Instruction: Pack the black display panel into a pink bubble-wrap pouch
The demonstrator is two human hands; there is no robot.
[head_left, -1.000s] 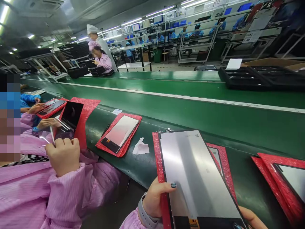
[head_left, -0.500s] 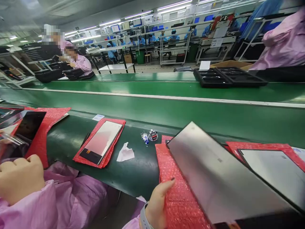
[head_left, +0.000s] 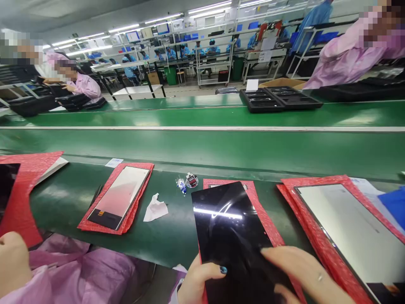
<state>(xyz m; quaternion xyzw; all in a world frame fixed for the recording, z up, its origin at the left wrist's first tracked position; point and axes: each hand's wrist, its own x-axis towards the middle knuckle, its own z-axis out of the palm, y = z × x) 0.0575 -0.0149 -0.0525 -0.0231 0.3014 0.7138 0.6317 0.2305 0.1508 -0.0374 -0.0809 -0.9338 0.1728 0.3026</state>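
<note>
A glossy black display panel (head_left: 234, 236) lies face up in front of me, over red bubble wrap (head_left: 268, 217). My left hand (head_left: 198, 276) grips the panel's lower left edge and the wrap, its thumb on the black face. On the other side my right hand (head_left: 306, 272) has its fingers at the panel's right edge; part of its grip is hidden. To the right, a silver-backed panel (head_left: 354, 228) rests on red bubble wrap (head_left: 294, 198). Further left lies another silver-backed panel (head_left: 122, 190) on its own wrap.
A co-worker's hand (head_left: 14, 264) and pink sleeve are at left, near a red wrap sheet (head_left: 34, 177). A crumpled white paper (head_left: 155, 209) and a small counter-like device (head_left: 191, 180) lie on the green bench (head_left: 177, 240). Black trays (head_left: 281, 99) stand across the conveyor (head_left: 177, 145).
The panel has turned from its silver back to its black face and now lies over the wrap in my left hand. My right hand has come into view. The camera view has shifted rightward.
</note>
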